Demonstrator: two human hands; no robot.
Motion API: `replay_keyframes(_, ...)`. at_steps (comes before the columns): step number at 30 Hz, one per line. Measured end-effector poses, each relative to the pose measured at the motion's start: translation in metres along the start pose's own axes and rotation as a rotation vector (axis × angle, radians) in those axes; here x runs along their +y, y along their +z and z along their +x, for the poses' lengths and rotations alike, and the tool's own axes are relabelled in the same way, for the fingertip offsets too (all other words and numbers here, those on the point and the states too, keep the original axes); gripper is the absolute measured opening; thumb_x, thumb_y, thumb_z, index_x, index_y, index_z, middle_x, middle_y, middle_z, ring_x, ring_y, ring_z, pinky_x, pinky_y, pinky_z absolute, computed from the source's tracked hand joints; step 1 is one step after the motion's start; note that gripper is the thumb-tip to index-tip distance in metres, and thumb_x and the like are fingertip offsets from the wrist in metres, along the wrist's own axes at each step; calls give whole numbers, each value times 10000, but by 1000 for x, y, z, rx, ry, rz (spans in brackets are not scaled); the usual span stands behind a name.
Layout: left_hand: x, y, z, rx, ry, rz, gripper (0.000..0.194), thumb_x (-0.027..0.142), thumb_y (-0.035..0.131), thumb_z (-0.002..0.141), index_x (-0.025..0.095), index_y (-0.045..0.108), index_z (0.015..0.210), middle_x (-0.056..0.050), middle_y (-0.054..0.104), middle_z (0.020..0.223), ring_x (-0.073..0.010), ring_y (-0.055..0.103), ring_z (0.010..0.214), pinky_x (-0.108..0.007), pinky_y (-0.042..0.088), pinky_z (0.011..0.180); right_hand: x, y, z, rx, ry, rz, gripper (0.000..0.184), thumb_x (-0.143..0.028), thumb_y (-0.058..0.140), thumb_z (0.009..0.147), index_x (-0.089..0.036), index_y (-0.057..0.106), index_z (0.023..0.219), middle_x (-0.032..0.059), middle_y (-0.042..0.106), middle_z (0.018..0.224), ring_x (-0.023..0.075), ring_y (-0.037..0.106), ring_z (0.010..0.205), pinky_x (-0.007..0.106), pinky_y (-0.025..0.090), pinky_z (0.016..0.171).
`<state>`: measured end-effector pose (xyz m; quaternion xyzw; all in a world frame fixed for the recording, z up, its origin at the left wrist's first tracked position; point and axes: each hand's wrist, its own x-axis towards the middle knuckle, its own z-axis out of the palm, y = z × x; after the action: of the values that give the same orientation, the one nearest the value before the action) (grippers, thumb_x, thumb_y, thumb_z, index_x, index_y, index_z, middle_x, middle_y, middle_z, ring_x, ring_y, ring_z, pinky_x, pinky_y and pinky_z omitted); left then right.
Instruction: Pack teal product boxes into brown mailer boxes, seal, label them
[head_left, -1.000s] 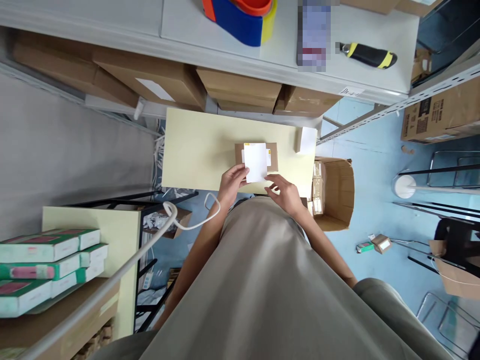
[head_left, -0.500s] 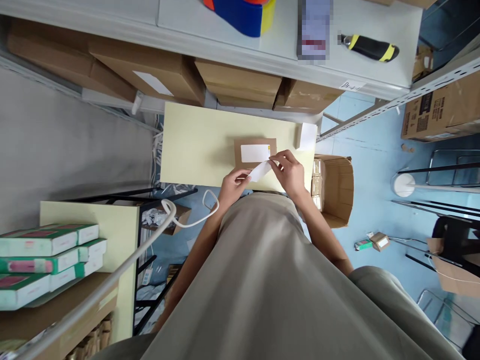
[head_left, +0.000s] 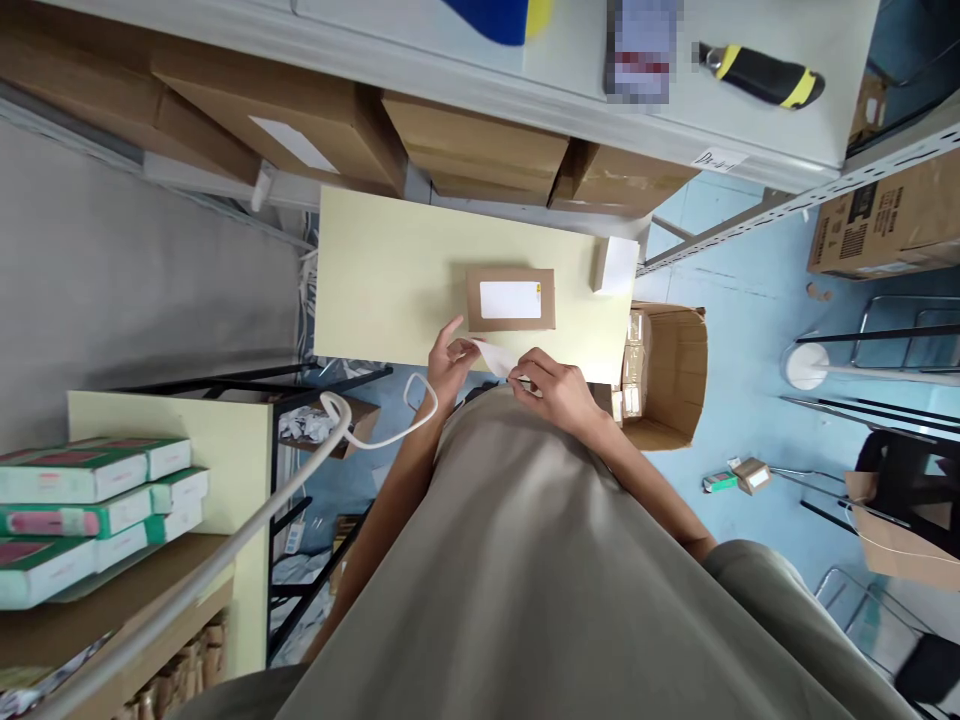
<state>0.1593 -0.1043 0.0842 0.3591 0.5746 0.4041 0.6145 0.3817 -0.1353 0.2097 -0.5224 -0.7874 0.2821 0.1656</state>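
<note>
Between my two hands, a small white paper slip [head_left: 495, 357] is stretched at the table's near edge, close to my body. My left hand [head_left: 450, 362] pinches its left end, with the index finger raised. The other end is pinched by the thumb and fingers of my right hand [head_left: 551, 388]. Just beyond the hands, a small brown cardboard box [head_left: 473, 301] lies flat on the pale yellow table [head_left: 382, 270]. A white label [head_left: 510, 300] with a small yellow mark is on the box's top. Neither hand touches the box.
A white block-like stack [head_left: 616, 266] stands at the table's right end. An open carton [head_left: 675, 375] with small boxes is on the floor at right. Above, a shelf holds a utility knife [head_left: 769, 77]. A white curved tube [head_left: 300, 475] crosses at left beside green-white boxes [head_left: 97, 470].
Both hands have drawn back from the box toward my body with the paper slip. The box's label and near edge now show fully. The view has shifted slightly.
</note>
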Motion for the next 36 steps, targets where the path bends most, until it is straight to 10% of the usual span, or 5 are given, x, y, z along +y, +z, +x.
replay_keyframes(7, 11, 4, 11, 109, -81, 84, 557, 683, 880, 742, 200, 738, 979, -85, 805, 972, -220, 758, 949, -319, 604, 817, 29, -2, 18, 150, 309, 180, 305, -456, 553, 1118, -249, 755, 1021, 67, 746, 1125, 145, 711, 726, 285, 595, 738)
replay_keyframes(21, 17, 10, 115, 109, -73, 563, 252, 258, 837, 808, 169, 790, 1039, -81, 814, 950, -239, 755, 920, -355, 586, 938, 141, 38, 105, 45, 761, 361, 270, -400, 645, 1009, -181, 733, 879, 86, 810, 976, 227, 727, 901, 292, 534, 796)
replay_keyframes(36, 10, 21, 138, 147, -253, 275, 190, 199, 811, 824, 107, 771, 985, -81, 779, 893, -216, 766, 833, -380, 659, 837, 154, 55, 127, -57, 879, 190, 219, -347, 604, 1072, -228, 779, 1015, 123, 827, 1150, 313, 763, 1103, 411, 588, 984)
